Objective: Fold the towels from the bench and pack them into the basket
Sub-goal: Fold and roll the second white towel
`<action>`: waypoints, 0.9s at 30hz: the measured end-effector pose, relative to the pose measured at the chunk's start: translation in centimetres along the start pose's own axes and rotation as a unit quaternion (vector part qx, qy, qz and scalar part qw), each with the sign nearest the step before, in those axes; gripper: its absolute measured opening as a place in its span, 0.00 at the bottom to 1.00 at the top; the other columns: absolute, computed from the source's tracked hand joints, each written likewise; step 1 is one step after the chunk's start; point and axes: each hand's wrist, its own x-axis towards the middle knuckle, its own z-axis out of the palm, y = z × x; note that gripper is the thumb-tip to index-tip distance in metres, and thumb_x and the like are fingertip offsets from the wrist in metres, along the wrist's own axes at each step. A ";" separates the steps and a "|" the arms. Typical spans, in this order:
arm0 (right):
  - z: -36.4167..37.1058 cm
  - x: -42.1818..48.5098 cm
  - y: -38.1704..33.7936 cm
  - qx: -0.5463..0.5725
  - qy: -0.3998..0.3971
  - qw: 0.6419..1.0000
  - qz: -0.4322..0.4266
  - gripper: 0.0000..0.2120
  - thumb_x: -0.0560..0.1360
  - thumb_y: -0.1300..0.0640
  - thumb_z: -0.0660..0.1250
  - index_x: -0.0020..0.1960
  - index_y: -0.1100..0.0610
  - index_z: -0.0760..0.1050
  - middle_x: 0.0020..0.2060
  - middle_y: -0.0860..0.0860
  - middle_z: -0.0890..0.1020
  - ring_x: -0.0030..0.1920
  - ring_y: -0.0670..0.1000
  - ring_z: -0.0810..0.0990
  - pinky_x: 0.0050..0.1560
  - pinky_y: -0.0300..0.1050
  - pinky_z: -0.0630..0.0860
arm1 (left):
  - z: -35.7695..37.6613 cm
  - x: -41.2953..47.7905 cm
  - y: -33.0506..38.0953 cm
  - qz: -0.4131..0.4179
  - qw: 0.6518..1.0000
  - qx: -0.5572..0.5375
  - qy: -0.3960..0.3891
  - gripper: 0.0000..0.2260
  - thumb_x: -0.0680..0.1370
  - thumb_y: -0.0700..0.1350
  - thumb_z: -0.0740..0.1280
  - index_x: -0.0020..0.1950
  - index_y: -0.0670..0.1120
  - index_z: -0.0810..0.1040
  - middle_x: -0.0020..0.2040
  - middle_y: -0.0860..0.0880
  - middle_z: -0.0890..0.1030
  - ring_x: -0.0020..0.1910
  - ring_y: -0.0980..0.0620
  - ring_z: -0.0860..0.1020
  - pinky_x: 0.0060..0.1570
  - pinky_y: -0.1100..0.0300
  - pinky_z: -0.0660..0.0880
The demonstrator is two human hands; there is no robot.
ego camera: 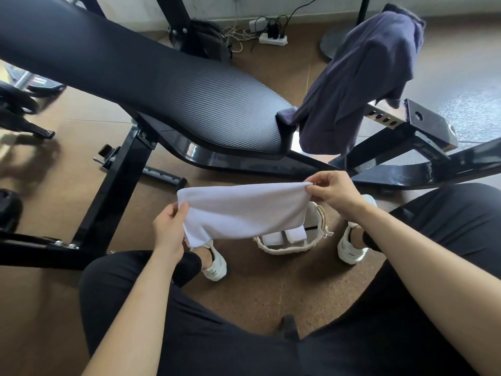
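Observation:
A white towel (244,210) hangs stretched between my hands, folded over lengthwise, in front of the bench. My left hand (169,229) pinches its left end with thumb on top. My right hand (333,189) pinches the upper right corner. Right under the towel, on the floor between my feet, stands a white rope basket (282,246); folded white towels (284,236) show inside it, and the hanging towel hides most of it. A dark blue towel (360,85) lies draped over the foot end of the black bench (162,85).
The bench frame (116,196) and its legs run across the floor on the left and right. A power strip (272,39) with cables lies by the far wall, a round stand base (332,44) beside it. My knees and white shoes (215,264) flank the basket.

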 end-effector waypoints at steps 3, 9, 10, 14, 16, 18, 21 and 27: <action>0.0 0.1 0.0 -0.043 0.012 0.999 -0.005 0.02 0.77 0.62 0.72 0.48 0.57 0.84 0.42 0.56 0.85 0.42 0.51 0.83 0.47 0.47 0.84 | 0.5 -0.8 0.4 0.055 0.997 0.044 -0.007 0.06 0.82 0.50 0.68 0.54 0.49 0.82 0.52 0.46 0.84 0.54 0.44 0.82 0.46 0.53 0.79; 0.9 -0.7 -1.0 -0.090 -0.011 0.995 -0.031 0.04 0.78 0.63 0.70 0.49 0.58 0.83 0.41 0.57 0.86 0.42 0.57 0.86 0.45 0.51 0.85 | 1.4 -2.3 0.9 0.181 0.971 0.156 -0.013 0.07 0.80 0.50 0.71 0.56 0.49 0.82 0.47 0.53 0.83 0.50 0.50 0.82 0.49 0.51 0.80; 1.2 -0.9 -1.4 -0.092 -0.013 0.995 -0.033 0.04 0.78 0.62 0.69 0.49 0.57 0.83 0.40 0.56 0.86 0.41 0.57 0.86 0.43 0.51 0.86 | 1.7 -2.6 0.9 0.201 0.963 0.178 -0.018 0.08 0.80 0.50 0.71 0.57 0.50 0.82 0.47 0.54 0.84 0.49 0.51 0.82 0.49 0.51 0.80; 2.7 -2.0 -2.4 -0.071 -0.028 0.997 -0.030 0.03 0.80 0.60 0.68 0.51 0.57 0.81 0.42 0.53 0.84 0.39 0.52 0.85 0.37 0.51 0.85 | 3.6 -4.2 1.1 0.239 0.948 0.206 -0.047 0.08 0.80 0.51 0.70 0.58 0.51 0.81 0.47 0.58 0.83 0.49 0.57 0.81 0.45 0.60 0.76; 3.7 -2.5 -2.5 -0.065 -0.037 0.997 -0.032 0.03 0.81 0.59 0.68 0.52 0.55 0.80 0.43 0.53 0.83 0.40 0.52 0.86 0.36 0.50 0.85 | 4.7 -5.2 1.4 0.259 0.939 0.217 -0.064 0.07 0.81 0.50 0.69 0.58 0.51 0.80 0.47 0.59 0.82 0.48 0.59 0.80 0.44 0.65 0.74; 4.7 -2.9 -2.5 -0.049 -0.037 0.997 -0.038 0.02 0.81 0.59 0.69 0.52 0.54 0.80 0.44 0.53 0.83 0.41 0.52 0.86 0.35 0.51 0.85 | 5.9 -5.9 1.6 0.255 0.941 0.204 -0.083 0.06 0.82 0.50 0.68 0.58 0.51 0.78 0.47 0.58 0.81 0.48 0.60 0.79 0.43 0.66 0.75; 5.8 -3.5 -2.8 0.009 -0.028 0.999 -0.039 0.02 0.80 0.59 0.69 0.53 0.55 0.80 0.46 0.55 0.82 0.43 0.54 0.86 0.33 0.51 0.84 | 7.3 -7.1 1.8 0.241 0.945 0.188 -0.119 0.06 0.83 0.49 0.67 0.59 0.52 0.75 0.47 0.58 0.80 0.47 0.62 0.79 0.43 0.67 0.75; 7.3 -4.7 -3.4 0.056 -0.038 0.997 -0.045 0.06 0.80 0.59 0.69 0.56 0.55 0.81 0.49 0.52 0.83 0.47 0.51 0.86 0.41 0.49 0.86 | 9.0 -8.2 1.6 0.202 0.945 0.162 -0.197 0.09 0.82 0.47 0.67 0.62 0.53 0.73 0.54 0.61 0.78 0.53 0.66 0.78 0.44 0.73 0.76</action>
